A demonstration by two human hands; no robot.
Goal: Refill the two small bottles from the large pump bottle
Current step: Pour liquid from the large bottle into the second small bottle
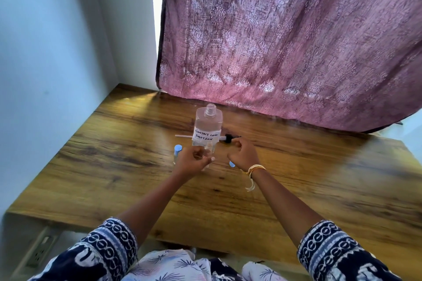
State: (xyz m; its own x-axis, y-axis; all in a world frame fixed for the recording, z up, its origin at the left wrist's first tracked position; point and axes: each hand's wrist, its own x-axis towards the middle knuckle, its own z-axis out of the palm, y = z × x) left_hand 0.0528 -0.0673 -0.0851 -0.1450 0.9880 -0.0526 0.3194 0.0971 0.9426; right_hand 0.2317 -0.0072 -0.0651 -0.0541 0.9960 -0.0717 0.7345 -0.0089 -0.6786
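Note:
The large clear bottle (208, 124), labelled "contact lens solution", stands mid-table with its neck uncapped. Its black pump head (228, 138) and white tube (182, 136) lie flat on the wood just behind it. My left hand (194, 160) grips a small clear bottle (209, 147) with no cap, upright in front of the large bottle. A second small bottle with a blue cap (177, 151) stands just left of that hand. My right hand (243, 155) hovers right of the large bottle, fingers loosely curled and nothing seen in them. A loose blue cap (232, 164) lies on the table under it.
The wooden table (296, 185) meets a pale wall on the left. A pink patterned curtain (285, 41) hangs down to its far edge. A wall socket (40, 255) sits below the table's near left corner.

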